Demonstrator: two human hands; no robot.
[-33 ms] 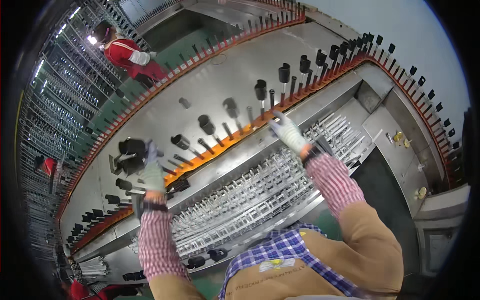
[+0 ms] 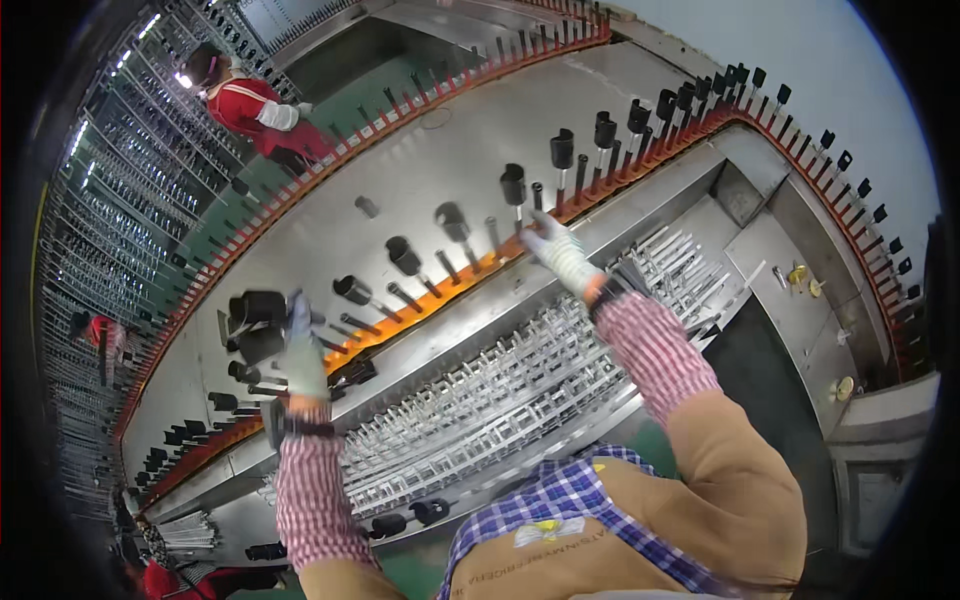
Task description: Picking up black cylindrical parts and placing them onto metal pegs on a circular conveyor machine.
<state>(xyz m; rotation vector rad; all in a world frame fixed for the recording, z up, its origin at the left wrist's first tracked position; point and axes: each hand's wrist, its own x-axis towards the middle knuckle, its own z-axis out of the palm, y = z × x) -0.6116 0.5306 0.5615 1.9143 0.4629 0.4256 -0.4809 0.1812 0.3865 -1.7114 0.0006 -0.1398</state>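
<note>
My left hand [image 2: 306, 358], in a pale glove, is beside two dark cup-shaped parts [image 2: 258, 312] on its left. Its fingers are blurred, and I cannot tell whether it grips these parts. My right hand [image 2: 560, 252], also gloved, reaches the orange rail [image 2: 436, 298] with fingers stretched out and apart. Its fingertips are at the foot of a short black rod [image 2: 537, 196], whose lower end is hidden. Just left of that rod, a black cup-shaped part [image 2: 513, 184] stands on a pale stem. Similar cups and rods alternate along the rail.
Below the rail, a metal trough holds rows of silver rods [image 2: 500, 400]. Black parts [image 2: 428, 511] lie at its near edge. Yellow pieces [image 2: 797, 274] rest on the right ledge. A person in red [image 2: 245, 105] stands beyond the far rail, near hanging racks [image 2: 130, 210].
The cups and rods on the near rail have shifted slightly left and down. My right hand has moved left, closer to the rod. My left hand has moved only a little.
</note>
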